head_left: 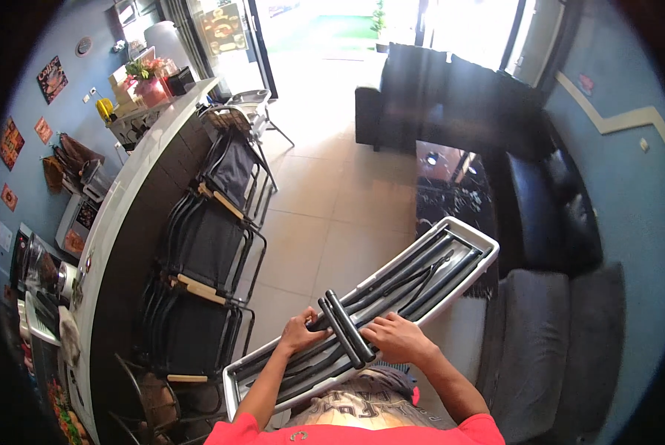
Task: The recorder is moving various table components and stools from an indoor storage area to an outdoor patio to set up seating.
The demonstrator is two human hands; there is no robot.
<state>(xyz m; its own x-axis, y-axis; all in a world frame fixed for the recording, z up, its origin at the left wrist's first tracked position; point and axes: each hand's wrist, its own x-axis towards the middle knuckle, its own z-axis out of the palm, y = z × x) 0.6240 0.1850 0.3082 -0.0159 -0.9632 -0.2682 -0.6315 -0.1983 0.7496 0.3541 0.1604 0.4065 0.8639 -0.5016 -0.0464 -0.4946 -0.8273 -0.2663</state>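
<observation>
A long, narrow white folding bench or table (487, 245) is tilted across the front of my body, underside up. Dark metal legs (381, 295) lie folded inside its rim. Two short parallel black crossbars (345, 326) stand out near its middle. My left hand (303, 331) is closed around a folded leg just left of these bars. On their right side my right hand (398, 337) is closed on the leg frame, its thumb beside the bars. Parts of the fingers of both hands are hidden behind the tubes.
Folded black chairs (202, 252) with light wooden armrests line the counter (117, 193) on the left. A grey sofa (533, 334) stands close on my right, with a black sofa (451, 96) farther off. Between them is a dark marbled low table (451, 194). Pale floor tiles (310, 185) run toward the bright doorway.
</observation>
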